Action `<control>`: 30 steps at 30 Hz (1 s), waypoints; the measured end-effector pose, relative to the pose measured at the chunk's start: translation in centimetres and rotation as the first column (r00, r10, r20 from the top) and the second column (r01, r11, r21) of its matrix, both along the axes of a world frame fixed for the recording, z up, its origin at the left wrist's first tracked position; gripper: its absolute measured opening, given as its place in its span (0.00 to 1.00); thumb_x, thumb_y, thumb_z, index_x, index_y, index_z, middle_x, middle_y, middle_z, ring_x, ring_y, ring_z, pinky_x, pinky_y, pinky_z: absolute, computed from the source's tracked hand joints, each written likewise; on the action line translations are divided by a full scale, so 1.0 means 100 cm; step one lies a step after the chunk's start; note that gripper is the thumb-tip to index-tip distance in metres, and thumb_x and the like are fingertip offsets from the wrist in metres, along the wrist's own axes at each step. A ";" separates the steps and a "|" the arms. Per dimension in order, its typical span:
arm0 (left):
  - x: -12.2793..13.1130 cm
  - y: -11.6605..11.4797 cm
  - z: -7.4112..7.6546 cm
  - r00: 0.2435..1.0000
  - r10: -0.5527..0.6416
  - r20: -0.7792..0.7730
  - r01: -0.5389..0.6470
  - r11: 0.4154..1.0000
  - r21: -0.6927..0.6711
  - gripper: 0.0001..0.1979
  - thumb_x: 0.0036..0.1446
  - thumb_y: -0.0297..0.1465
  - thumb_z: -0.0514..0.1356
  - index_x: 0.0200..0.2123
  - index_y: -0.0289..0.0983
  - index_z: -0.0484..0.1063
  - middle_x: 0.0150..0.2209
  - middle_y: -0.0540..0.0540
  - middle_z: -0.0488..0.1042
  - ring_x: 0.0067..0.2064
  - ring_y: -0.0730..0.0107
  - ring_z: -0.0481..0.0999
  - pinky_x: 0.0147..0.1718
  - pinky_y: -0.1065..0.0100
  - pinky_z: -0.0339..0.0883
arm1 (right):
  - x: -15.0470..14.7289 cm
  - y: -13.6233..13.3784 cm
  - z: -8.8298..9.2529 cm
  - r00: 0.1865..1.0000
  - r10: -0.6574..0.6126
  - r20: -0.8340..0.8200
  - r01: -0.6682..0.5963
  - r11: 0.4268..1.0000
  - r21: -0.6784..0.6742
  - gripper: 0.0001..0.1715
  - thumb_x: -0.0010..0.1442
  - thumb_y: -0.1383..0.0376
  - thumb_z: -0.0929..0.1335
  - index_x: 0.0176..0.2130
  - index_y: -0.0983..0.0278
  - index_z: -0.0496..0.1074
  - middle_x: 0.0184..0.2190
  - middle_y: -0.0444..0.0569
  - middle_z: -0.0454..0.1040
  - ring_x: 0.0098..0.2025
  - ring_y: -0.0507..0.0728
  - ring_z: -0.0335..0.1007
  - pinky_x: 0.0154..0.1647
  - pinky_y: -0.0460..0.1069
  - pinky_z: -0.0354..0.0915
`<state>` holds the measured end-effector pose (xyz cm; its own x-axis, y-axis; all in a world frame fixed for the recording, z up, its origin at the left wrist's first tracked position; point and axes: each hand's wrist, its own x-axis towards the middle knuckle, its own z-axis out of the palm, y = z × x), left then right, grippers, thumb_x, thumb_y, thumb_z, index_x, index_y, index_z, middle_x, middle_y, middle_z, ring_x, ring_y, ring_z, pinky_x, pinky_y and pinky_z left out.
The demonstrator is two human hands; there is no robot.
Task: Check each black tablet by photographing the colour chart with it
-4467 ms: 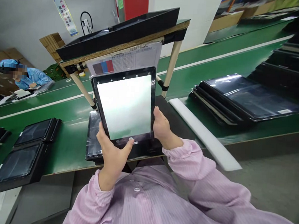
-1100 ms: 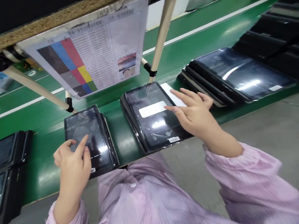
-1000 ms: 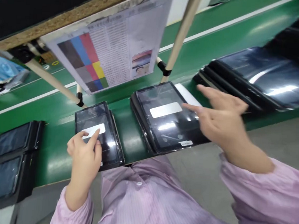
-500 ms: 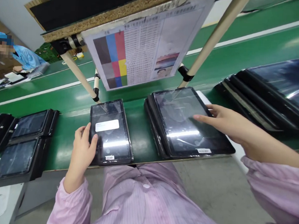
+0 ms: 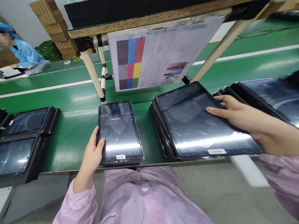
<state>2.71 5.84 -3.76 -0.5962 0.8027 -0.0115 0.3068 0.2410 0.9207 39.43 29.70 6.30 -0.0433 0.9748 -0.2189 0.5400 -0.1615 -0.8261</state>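
Observation:
My left hand (image 5: 92,155) grips the left edge of a black tablet (image 5: 119,133), its thumb at the screen's border and its fingers along the side. That tablet lies on the green bench with a small line of text and a ring lit on its dark screen and a white label at its lower edge. My right hand (image 5: 237,118) holds the right edge of a larger tablet (image 5: 190,118), thumb on the glass, other fingers mostly hidden beneath. This larger tablet is tilted, its right side raised, over a dark stack (image 5: 160,136) at its left edge.
Stacked tablets stand at left (image 5: 10,157), and more tablets (image 5: 270,96) lie at far right. A printed colour chart (image 5: 153,61) hangs from a pipe-framed shelf (image 5: 156,13) ahead. A person in blue (image 5: 27,54) sits at the far left. The green bench's front edge (image 5: 58,171) runs before me.
The white pop-up on the left tablet's screen has given way to small text with a ring. My right hand has shifted right, and the larger tablet's right side has come up. The view has shifted slightly.

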 end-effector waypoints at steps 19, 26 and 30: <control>0.002 0.020 0.026 0.964 -0.022 0.266 0.001 0.997 0.081 0.28 0.63 0.42 0.59 0.65 0.41 0.65 0.69 0.43 0.62 0.71 0.57 0.59 0.70 0.55 0.49 | -0.179 -0.078 -0.063 0.914 0.357 -0.192 -0.328 0.930 0.166 0.36 0.60 0.58 0.66 0.65 0.63 0.65 0.62 0.57 0.66 0.68 0.65 0.60 0.72 0.62 0.49; 0.001 0.021 0.034 0.931 0.028 0.364 -0.064 0.994 0.087 0.29 0.58 0.37 0.60 0.62 0.40 0.62 0.62 0.42 0.71 0.62 0.57 0.72 0.64 0.56 0.61 | -0.181 -0.106 -0.059 0.787 0.367 -0.495 -0.425 0.905 -0.004 0.56 0.61 0.52 0.68 0.75 0.58 0.36 0.76 0.46 0.40 0.77 0.58 0.36 0.76 0.58 0.36; 0.014 0.021 0.045 0.935 0.064 0.348 -0.095 0.993 0.072 0.30 0.55 0.36 0.61 0.61 0.41 0.61 0.63 0.41 0.70 0.61 0.56 0.73 0.60 0.57 0.67 | -0.176 -0.105 -0.050 0.714 0.304 -0.630 -0.457 0.885 -0.091 0.56 0.61 0.53 0.69 0.75 0.55 0.36 0.75 0.44 0.43 0.76 0.58 0.43 0.76 0.59 0.42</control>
